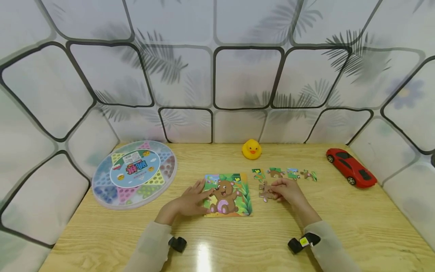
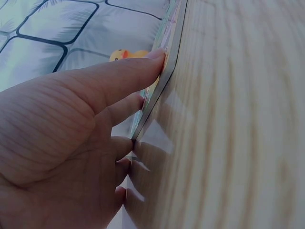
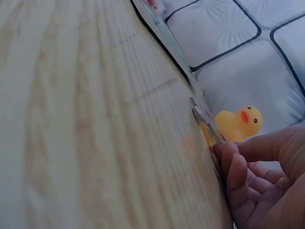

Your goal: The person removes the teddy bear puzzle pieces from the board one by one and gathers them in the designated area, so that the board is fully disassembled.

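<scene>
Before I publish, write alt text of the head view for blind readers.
A person's right grip pinches a brown jigsaw section on a wooden table; the left grip touches a bear picture. Nearby are other pieces, a yellow duck, a red toy car and a round board.

The puzzle (image 1: 227, 195) lies between the game board (image 1: 134, 174), left, and loose pieces (image 1: 275, 173), right.

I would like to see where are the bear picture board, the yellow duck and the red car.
Bear picture board (image 1: 227, 195): head view, on the printed bear's chest.
Yellow duck (image 1: 252, 149): head view, just above its bill.
Red car (image 1: 353, 165): head view, on its roof.
</scene>
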Tool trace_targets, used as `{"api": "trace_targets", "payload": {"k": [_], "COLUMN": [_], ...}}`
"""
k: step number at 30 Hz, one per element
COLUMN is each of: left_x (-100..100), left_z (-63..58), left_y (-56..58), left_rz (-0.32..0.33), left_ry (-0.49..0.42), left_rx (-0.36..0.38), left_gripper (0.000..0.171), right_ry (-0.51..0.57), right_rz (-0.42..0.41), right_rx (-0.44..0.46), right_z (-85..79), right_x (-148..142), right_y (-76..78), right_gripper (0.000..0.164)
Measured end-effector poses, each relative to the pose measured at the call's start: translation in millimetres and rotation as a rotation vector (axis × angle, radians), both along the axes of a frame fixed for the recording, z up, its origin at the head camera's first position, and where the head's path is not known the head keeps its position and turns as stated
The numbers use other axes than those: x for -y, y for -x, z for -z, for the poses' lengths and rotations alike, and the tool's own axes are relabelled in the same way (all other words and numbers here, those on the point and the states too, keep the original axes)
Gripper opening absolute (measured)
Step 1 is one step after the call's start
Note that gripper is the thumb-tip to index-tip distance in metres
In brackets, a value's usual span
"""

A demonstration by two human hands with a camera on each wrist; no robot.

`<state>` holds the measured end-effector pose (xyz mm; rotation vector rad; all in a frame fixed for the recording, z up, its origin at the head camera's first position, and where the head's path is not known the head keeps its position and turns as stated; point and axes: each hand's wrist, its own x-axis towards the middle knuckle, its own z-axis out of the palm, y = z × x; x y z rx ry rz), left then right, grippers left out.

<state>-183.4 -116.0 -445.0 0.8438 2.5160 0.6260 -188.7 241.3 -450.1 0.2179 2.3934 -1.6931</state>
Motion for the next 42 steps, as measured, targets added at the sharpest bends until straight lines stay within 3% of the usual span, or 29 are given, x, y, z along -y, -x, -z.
{"api": "trace_targets", "payload": {"k": [9,18,28,42], "left_x": [-0.3,0.9,0.8,-0.4], "left_z": [0.2,1.8,-0.6,-2.4], "left_y": [0.1,0.4,-0.5,-1.4], "left_rz": [0.006,0.004,0.005,0.004], "left_ry": [-0.003,-0.007,-0.010,-0.014], "left_rx": [-0.009,-0.002,0.011,0.005], "left_gripper": [0.072,0.072,0.072,0.072], "right_ry": [-0.031,-0.008,0.024,0.109], "right_rz": [0.009,0.006,0.014,-0.109], "right_rx": [0.008,0.004,-0.005,-0.126], "right_z": [-0.6,3.9,-1.4,-14.2], "right_x": [2.8,-0.9,2.2,44.6], "right_y": [-0.6,2.7,2.6,7.8], "right_gripper": [0.021,0.018,0.021,0.022]}}
